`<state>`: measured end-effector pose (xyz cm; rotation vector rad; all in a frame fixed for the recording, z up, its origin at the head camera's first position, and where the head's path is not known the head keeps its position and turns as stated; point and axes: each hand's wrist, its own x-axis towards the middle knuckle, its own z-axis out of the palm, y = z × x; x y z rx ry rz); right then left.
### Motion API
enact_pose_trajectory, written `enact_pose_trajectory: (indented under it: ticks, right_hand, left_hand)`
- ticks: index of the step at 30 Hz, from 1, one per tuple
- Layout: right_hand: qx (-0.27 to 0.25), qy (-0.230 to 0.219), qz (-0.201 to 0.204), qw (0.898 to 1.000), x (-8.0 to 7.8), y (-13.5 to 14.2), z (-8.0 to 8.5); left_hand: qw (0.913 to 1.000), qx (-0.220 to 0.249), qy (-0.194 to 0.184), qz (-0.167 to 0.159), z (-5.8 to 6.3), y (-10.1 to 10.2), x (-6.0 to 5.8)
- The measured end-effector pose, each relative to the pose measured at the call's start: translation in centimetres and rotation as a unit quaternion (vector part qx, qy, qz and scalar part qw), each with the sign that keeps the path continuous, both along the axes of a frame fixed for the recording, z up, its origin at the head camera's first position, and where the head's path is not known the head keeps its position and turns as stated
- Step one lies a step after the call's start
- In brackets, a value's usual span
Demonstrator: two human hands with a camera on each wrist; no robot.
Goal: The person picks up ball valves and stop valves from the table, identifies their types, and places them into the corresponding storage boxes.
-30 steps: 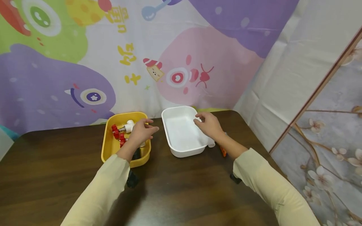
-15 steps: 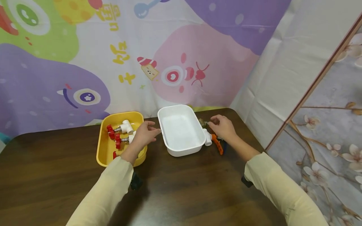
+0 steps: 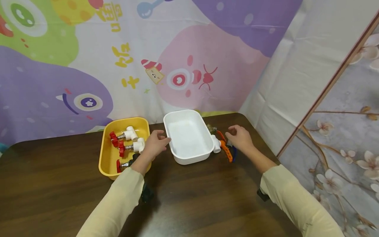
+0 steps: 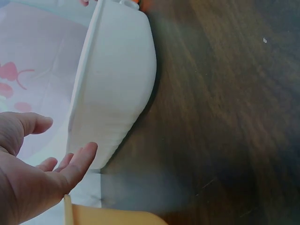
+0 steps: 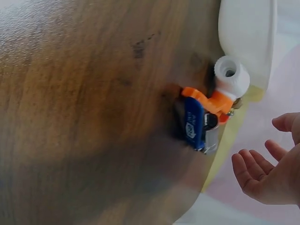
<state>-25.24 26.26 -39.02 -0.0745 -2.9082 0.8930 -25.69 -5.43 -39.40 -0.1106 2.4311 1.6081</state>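
My left hand (image 3: pixel 154 144) hovers with relaxed fingers between the yellow basin (image 3: pixel 102 158) and the white basin (image 3: pixel 189 160), its fingertips near the white rim. In the left wrist view nothing lies between that hand's (image 4: pixel 42 173) thumb and fingers. To the right, my right hand (image 3: pixel 241 140) hangs loosely beside a small group of valves, holding nothing. The group has a white plastic valve (image 5: pixel 232 77) with an orange handle (image 5: pixel 199 96), a blue-handled valve (image 5: pixel 193 122) and a brass-coloured piece (image 3: pixel 210 128). Several red-handled valves (image 3: pixel 130 147) lie in the yellow basin, partly behind my left forearm.
Both basins stand toward the back of a dark wooden table (image 3: pixel 189 197). Behind it hangs a cartoon-printed cloth (image 3: pixel 139 49). A floral panel (image 3: pixel 340 148) stands along the right side.
My right hand has moved right, from over the white basin's edge to beside the valves, uncovering them. My left hand has shifted away from the yellow basin, and the head view has turned slightly.
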Motion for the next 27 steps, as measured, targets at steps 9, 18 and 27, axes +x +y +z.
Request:
enact_pose_trajectory:
  ticks: [9, 18, 27]
  right_hand:
    - [0.006, -0.009, -0.022, 1.0, -0.4, 0.7, -1.7]
    - [0.002, -0.029, -0.048, 0.998, -0.8, 0.9, -3.1]
    - [0.006, -0.057, -0.051, 0.997, -1.0, 1.0, -4.2]
  left_hand:
    - [1.0, -0.001, 0.004, 0.001, -0.5, 0.8, 0.3]
    - [0.9998, -0.015, 0.014, 0.003, -1.3, 1.4, 0.3]
    - [0.9996, 0.001, 0.022, 0.016, -2.0, 1.7, 0.3]
